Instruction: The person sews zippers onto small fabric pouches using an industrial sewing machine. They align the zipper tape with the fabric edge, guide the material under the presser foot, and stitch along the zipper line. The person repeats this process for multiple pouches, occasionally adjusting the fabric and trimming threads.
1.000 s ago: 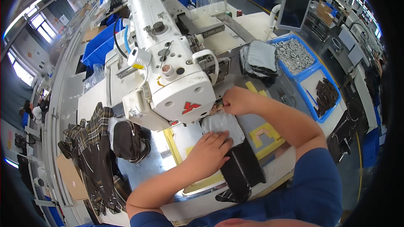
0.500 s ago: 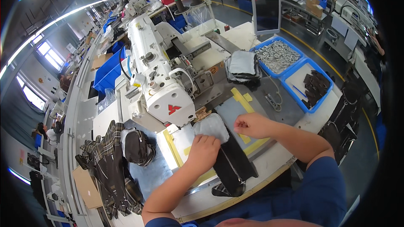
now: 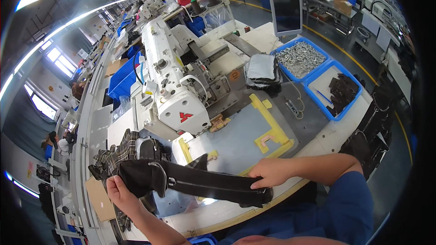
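A long black fabric piece with a zipper (image 3: 204,182) stretches from side to side above the table's front edge. My left hand (image 3: 121,194) is closed on its left end, where the fabric bunches into a dark fold. On the right end, my right hand (image 3: 270,173) pinches the strip with thumb and fingers. Behind it lies the flat work plate (image 3: 236,136) of a white sewing machine (image 3: 175,95), edged with yellow tape strips (image 3: 268,113). A small plaid corner of fabric shows behind the strip.
Plaid fabric (image 3: 122,149) and a cardboard sheet (image 3: 99,199) lie at the left. Stacked grey-and-black pieces (image 3: 262,71) sit right of the machine. Farther right stand a blue tray of metal rings (image 3: 299,59), a blue tray of dark tabs (image 3: 340,93) and a screen (image 3: 287,14).
The black zippered piece has come off the work plate toward me and turned sideways. My left hand has moved left with one end; my right hand has come down onto the other end.
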### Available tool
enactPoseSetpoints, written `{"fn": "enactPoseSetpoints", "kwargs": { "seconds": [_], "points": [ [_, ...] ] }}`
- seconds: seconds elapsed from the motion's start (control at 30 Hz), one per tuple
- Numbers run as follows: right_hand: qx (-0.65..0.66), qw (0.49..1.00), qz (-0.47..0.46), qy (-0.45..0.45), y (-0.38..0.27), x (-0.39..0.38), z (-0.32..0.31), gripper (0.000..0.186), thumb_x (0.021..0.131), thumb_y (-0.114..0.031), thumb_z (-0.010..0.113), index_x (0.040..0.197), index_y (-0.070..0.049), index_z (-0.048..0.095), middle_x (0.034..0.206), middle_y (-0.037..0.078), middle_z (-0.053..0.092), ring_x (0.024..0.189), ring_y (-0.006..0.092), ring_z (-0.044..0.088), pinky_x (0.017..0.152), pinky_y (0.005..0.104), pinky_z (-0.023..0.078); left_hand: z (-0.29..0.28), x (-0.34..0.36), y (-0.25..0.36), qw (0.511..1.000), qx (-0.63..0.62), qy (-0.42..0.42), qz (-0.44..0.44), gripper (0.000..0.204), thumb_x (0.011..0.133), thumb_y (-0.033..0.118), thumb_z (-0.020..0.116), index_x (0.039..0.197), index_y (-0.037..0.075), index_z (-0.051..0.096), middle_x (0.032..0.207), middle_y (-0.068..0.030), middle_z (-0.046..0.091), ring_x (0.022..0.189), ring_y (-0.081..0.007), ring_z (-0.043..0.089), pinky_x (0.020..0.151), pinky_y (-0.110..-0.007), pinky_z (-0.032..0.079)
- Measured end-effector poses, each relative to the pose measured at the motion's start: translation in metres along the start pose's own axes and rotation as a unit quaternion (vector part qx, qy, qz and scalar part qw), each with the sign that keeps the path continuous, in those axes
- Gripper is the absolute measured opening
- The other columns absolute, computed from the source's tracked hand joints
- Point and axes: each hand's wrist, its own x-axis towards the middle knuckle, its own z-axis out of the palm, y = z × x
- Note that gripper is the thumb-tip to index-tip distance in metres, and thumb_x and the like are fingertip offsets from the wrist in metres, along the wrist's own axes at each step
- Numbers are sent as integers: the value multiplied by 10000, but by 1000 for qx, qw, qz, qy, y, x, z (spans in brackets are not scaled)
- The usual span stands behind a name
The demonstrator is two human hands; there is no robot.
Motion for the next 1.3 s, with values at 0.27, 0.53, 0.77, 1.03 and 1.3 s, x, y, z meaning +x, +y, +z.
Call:
{"fn": "enactPoseSetpoints", "kwargs": {
  "seconds": [0.27,0.53,0.77,1.03,1.3],
  "points": [
    [-18,998,-49,-31,-48,-1,-24,324,1031,-330,677,990,-10,713,826,184,714,769,394,674,710,437,519,43,-39,25,936,171,-297,81,455,760,224,956,1109,14,752,1017,-138,747,947,-305,713,883,-413,561],
    [326,917,-211,-91,-32,-2,-39,367,1032,-334,709,1167,3,760,898,80,763,799,209,697,720,407,528,133,-58,74,564,-110,-809,124,312,878,233,885,1064,15,761,884,-161,730,830,-356,717,743,-408,542],
    [430,845,-318,-8,-35,17,-17,707,929,-377,838,1452,43,616,1505,163,588,1414,243,541,1172,398,426,114,-25,122,772,-259,-577,72,125,977,86,793,1032,-14,741,919,-106,759,827,-173,713,736,-319,536],
    [158,961,-226,-11,-27,36,-7,496,977,-181,762,1418,10,638,1328,131,713,1227,228,664,1066,400,504,125,-13,111,811,-447,-366,-93,218,1009,24,738,1213,-51,733,1167,-124,780,1042,-171,727,923,-327,581],
    [288,934,-191,-94,-24,45,14,498,1009,-114,720,1473,13,590,1462,142,646,1355,228,594,1147,421,463,136,-18,88,793,-489,-340,-128,235,997,6,736,1224,-55,728,1156,-134,781,1037,-193,739,932,-347,590]
  ]
}}
